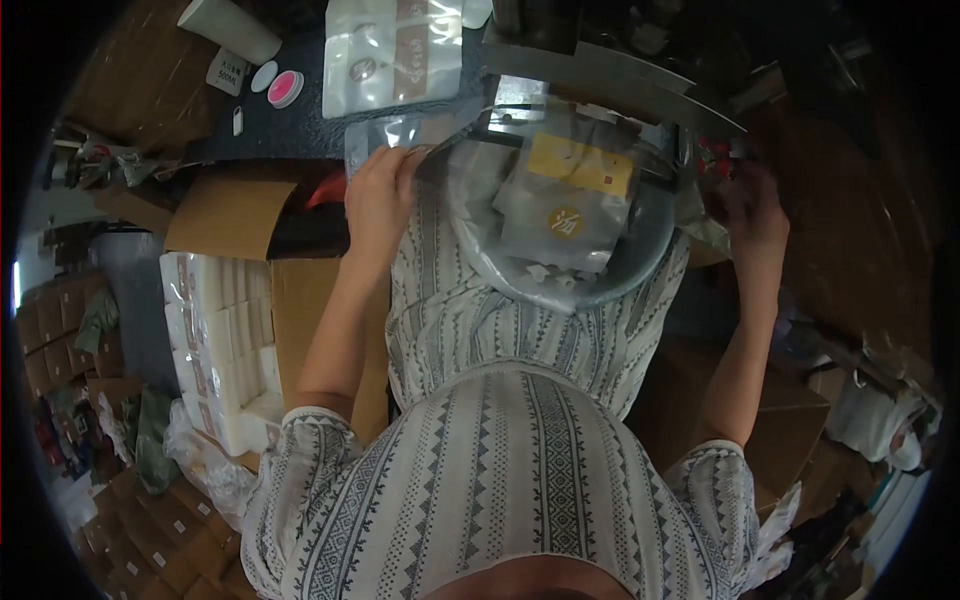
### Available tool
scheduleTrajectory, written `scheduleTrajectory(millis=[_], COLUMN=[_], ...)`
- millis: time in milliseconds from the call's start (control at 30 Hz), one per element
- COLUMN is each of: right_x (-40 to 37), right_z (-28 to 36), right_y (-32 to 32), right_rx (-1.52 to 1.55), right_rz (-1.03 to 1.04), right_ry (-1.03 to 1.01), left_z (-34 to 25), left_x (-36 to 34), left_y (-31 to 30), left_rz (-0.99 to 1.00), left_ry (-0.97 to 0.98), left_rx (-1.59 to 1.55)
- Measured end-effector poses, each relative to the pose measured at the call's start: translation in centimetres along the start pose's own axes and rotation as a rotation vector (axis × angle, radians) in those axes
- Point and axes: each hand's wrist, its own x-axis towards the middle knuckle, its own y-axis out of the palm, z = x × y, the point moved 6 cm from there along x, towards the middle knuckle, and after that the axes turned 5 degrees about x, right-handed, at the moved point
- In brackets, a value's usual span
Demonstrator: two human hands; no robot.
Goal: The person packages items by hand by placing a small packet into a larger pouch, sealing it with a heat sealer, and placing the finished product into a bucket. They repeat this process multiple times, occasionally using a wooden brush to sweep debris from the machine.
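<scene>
1. Dark surface [300, 125], far side of the scene: it carries the loose stock, and its near edge meets the person's lap, so everything on it lies within arm's reach.
2. Round metal basin [478, 262], centre, propped on the lap against the surface edge. It sits between both arms and holds grey pouches with yellow labels [580, 165], heaped loosely.
3. Cardboard boxes [235, 215], left, flaps open, with stacked white packs [215, 330] nearer; they are stored beside the seat, off the surface.
4. Flat stack of printed pouches [395, 50], far centre, lying face up.
5. Clear pouch [400, 135], on the near edge of the surface, just left of the basin. The left hand [378, 190] has its fingers closed on the near edge, likely pinning it flat.
6. Right hand [755, 215], at the basin's right rim, raised in shadow. The fingers curl near something crinkled with red on it; whether they grip it I cannot tell.
7. Pink lid [285, 88] and white disc [264, 76], far left, set touching, apart from the pouches
</scene>
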Motion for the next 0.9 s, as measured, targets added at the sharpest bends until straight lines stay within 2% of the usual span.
scheduleTrajectory(millis=[67, 100, 167, 200, 267, 300, 367, 400, 467, 500, 567, 600, 667, 700, 767, 800, 867, 900], right_x=[-1.0, -1.3, -1.9, -1.9, -2.4, -2.4, -2.8, -2.7, -2.0, -1.9, -0.8, -0.8, -1.2, -1.5, -1.7, -0.8, 1.7, 2.3], right_z=[3.1, 4.6, 8.7, 9.4, 12.0, 12.3, 13.1, 13.0, 11.0, 10.6, 8.5, 7.7, 5.7, 5.1, 2.4, 0.6, -2.9, -3.9], right_y=[0.2, 0.6, 2.6, 3.3, 3.5, 3.5, 3.8, 3.8, 5.1, 5.1, 3.9, 3.6, 2.9, 2.3, 1.3, 1.3, 0.6, 0.9], right_rx=[0.623, 0.624, 0.521, 0.522, 0.397, 0.400, 0.437, 0.434, 0.598, 0.595, 0.593, 0.591, 0.450, 0.447, 0.349, 0.349, -0.130, -0.131], right_rz=[0.014, 0.016, 0.271, 0.268, 0.152, 0.152, 0.321, 0.317, 0.535, 0.530, 0.211, 0.209, 0.244, 0.236, 0.183, 0.179, -0.110, -0.120], right_ry=[0.057, 0.060, -0.156, -0.159, -0.556, -0.557, -0.645, -0.645, -0.320, -0.325, -0.210, -0.212, -0.205, -0.202, 0.031, 0.035, -0.179, -0.173], left_z=[-2.4, -3.6, -5.8, -6.4, -7.2, -7.4, -8.8, -9.0, -9.8, -10.2, -9.1, -9.2, -9.6, -9.8, -10.0, -9.9, -9.2, -8.4], left_x=[-0.4, -0.6, -0.6, -0.6, -0.6, -0.6, -0.8, -0.7, -0.9, -0.3, -0.2, 0.7, 2.1, 2.4, 2.8, 2.7, 2.2, 2.9], left_y=[-1.6, -1.9, -2.6, -2.8, -2.8, -2.8, -2.1, -1.6, 1.0, 1.6, 5.8, 6.8, 8.6, 8.5, 8.4, 8.8, 9.3, 7.8], left_rz=[-0.075, -0.071, -0.095, -0.098, -0.029, -0.029, 0.091, 0.090, 0.328, 0.322, 0.775, 0.773, 0.685, 0.690, 0.737, 0.742, 0.710, 0.719], left_ry=[0.003, 0.004, 0.018, 0.020, 0.035, 0.035, 0.180, 0.184, 0.182, 0.186, -0.373, -0.371, -0.552, -0.544, -0.630, -0.626, -0.548, -0.473], left_rx=[-0.083, -0.082, -0.176, -0.176, -0.202, -0.199, -0.286, -0.288, -0.462, -0.462, -0.729, -0.730, -1.238, -1.239, -1.223, -1.222, -1.276, -1.105])
